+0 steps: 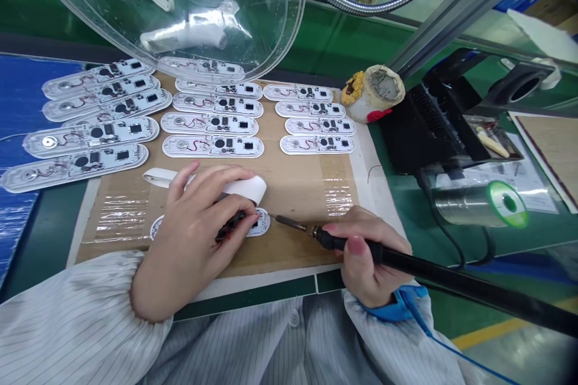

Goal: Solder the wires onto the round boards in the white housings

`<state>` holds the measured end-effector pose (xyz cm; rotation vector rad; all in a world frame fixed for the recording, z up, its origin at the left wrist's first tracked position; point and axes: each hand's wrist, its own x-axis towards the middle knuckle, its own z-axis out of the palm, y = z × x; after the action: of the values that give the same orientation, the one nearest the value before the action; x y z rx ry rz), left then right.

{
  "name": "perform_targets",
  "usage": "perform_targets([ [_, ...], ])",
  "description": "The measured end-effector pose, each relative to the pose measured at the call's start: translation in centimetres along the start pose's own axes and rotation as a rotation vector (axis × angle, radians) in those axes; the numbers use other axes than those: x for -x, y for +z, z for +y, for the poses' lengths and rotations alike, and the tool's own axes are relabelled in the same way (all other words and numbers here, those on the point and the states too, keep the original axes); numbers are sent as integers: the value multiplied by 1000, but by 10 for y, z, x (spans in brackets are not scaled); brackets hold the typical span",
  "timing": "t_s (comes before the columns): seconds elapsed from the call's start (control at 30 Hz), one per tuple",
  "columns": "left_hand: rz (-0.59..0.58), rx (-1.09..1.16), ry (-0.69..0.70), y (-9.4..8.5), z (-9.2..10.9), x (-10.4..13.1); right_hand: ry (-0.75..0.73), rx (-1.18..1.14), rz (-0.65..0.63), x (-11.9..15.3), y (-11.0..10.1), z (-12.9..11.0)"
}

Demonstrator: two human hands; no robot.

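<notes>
My left hand [198,222] is closed over a black part with red wires [229,227], pinched between thumb and fingers. Beneath it a white circuit board [262,224] shows its right end on the cardboard. Above the fingers lies a white casing [246,187], partly hidden by the hand. My right hand [372,252] grips a black soldering iron [392,258], whose tip points left, just right of the board's end. Contact between the tip and the board cannot be made out.
Rows of white casings with boards [212,145] lie behind the hands. A magnifier lens [253,18] hangs at upper left. At right are a solder spool [478,204], a black device [424,120] and a round pot [379,93]. A blue cord trails from the right wrist.
</notes>
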<state>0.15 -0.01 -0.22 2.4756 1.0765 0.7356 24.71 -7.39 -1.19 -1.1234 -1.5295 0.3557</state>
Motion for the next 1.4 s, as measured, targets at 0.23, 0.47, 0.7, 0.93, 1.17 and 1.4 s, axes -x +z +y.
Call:
perform_targets([
  [0.23, -42, 11, 50, -10, -1, -2, 332, -121, -1, 2, 8, -11],
  [0.47, -166, -33, 367, -52, -34, 7, 361, -107, -369, 8, 37, -12],
  [0.7, -127, 15, 544, -30, -35, -3, 299, -4, -356, 8, 54, -13],
  [0.93, -37, 88, 484, -7, -19, -10, 268, -19, -344, 9, 59, -13],
  [1.17, -12, 59, 378, -8, -20, 5, 273, -27, -339, 9, 62, -13],
  [1.4, 15, 55, 67, -9, -7, 15, 295, -42, 19, -3, 26, -14],
])
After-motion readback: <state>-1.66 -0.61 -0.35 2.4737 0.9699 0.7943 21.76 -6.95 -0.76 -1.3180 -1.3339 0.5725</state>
